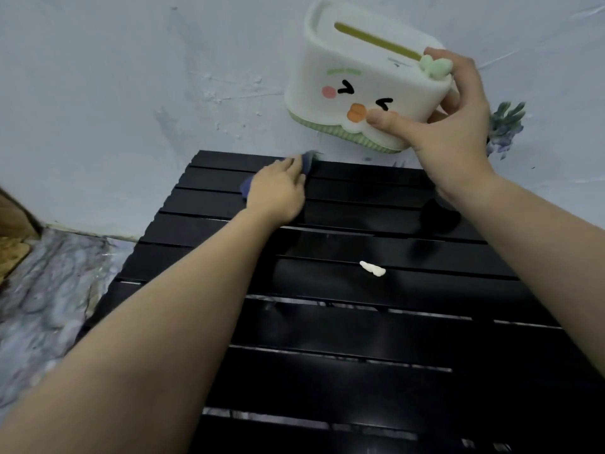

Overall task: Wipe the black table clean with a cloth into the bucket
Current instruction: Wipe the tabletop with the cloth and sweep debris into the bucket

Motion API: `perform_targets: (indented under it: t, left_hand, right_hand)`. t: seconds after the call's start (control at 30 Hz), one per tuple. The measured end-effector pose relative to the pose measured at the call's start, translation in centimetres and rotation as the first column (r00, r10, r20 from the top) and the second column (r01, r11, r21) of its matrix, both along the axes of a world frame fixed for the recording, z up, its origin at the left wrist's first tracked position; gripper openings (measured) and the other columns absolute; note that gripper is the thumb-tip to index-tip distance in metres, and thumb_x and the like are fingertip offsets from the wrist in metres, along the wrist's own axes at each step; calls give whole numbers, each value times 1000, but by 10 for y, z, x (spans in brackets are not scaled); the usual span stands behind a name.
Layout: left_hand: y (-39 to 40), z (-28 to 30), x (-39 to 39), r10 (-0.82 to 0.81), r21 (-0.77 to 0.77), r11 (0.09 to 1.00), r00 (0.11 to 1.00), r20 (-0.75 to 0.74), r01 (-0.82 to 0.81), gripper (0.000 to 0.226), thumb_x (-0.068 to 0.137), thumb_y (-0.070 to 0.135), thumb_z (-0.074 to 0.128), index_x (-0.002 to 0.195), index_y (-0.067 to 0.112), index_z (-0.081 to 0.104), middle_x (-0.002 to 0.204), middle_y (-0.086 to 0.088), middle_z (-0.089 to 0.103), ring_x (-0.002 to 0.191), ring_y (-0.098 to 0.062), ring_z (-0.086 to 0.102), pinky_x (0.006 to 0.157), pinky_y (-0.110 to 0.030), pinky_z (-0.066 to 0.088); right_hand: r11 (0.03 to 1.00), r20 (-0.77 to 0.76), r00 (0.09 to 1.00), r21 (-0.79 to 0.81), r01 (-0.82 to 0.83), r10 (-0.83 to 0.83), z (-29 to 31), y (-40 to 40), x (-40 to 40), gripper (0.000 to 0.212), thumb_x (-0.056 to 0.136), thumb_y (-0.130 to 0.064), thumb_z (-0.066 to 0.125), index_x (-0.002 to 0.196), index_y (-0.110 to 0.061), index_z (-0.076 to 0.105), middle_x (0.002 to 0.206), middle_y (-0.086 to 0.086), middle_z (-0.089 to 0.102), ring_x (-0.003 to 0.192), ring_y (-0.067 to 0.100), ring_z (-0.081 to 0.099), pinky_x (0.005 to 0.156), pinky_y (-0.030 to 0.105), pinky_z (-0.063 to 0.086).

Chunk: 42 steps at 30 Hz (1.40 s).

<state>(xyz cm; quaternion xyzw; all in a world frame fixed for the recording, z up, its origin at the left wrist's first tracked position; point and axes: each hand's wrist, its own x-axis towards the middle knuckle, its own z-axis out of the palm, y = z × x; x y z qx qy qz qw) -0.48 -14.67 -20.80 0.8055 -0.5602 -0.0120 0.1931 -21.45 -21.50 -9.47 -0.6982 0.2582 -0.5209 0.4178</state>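
Note:
A black slatted table (360,339) fills the lower middle of the head view. My left hand (278,194) presses a dark blue cloth (307,160) onto the table's far edge. My right hand (458,126) holds a white bucket (353,70) with a cartoon duck face and a green base, lifted and tilted above the table's far right corner. A small white scrap (373,268) lies on a slat near the table's middle.
A pale blue wall (114,93) stands right behind the table. A purple-grey plant (505,126) peeks out behind my right hand. Marbled floor (49,290) and a brown object (13,231) lie at the left.

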Motion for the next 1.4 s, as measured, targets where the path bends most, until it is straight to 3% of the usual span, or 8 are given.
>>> perform_targets:
  t: [0.17,0.3,0.4,0.63,0.73,0.87,1.23,1.4]
  left_hand:
    - [-17,7,-83,-356,-90,934,925,-132,346,43,100,13,48,140,24,57,146,2,56,135,-24,49,113,-37,34]
    - [10,17,-96,-497,-187,864,733,-465,468,35,99,1,51,125,13,69,128,-2,68,123,-20,59,111,-37,41]
    - [35,33,-77,-450,-280,890,595,-666,359,32,98,-4,51,125,2,67,124,-9,69,118,-15,62,110,-23,43]
    - [64,67,62,-158,-277,955,604,-781,-108,28,98,13,52,115,7,73,118,-10,71,99,-7,63,91,-18,43]
    - [66,50,100,-51,-173,981,741,-669,-89,38,105,33,45,133,15,63,141,-2,59,120,-2,57,96,-5,36]
    - [70,8,114,-60,152,985,990,-131,79,54,102,50,41,153,34,36,163,3,30,152,-21,23,123,-34,16]
    - [188,9,57,-311,-24,949,922,-232,315,47,98,49,52,143,36,52,148,25,45,145,2,32,123,-22,20]
    - [234,10,21,-386,-10,921,906,-175,391,49,99,54,47,145,37,50,152,20,45,147,2,30,123,-23,19]
  right_hand:
    - [1000,-29,1000,-5,-4,3,-3,2,0,82,55,-43,98,122,-26,54,130,6,61,119,21,64,91,38,59]
    - [1000,-29,999,9,-14,14,-4,6,2,85,53,-42,99,123,-23,55,127,7,63,117,22,65,91,40,59]
    - [1000,-34,999,9,-15,15,-3,7,2,87,54,-40,99,126,-21,55,129,7,62,118,22,64,92,40,59]
    - [998,-20,1000,59,7,-5,-27,11,16,88,52,-42,100,126,-22,56,130,2,62,119,14,64,94,31,58]
    - [994,-54,998,111,-11,17,-49,16,28,91,49,-44,100,127,-24,56,132,3,61,118,13,64,94,31,58]
    - [991,-110,994,132,30,-15,-74,21,37,95,43,-53,99,125,-33,56,129,-6,61,117,10,64,95,33,58]
    - [990,-236,971,144,6,28,-90,17,46,97,39,-67,93,123,-45,50,126,-11,59,117,10,61,100,36,55]
    - [985,-324,938,155,-79,126,-86,18,61,104,57,-44,95,142,-36,36,139,-7,48,122,6,54,107,28,49]
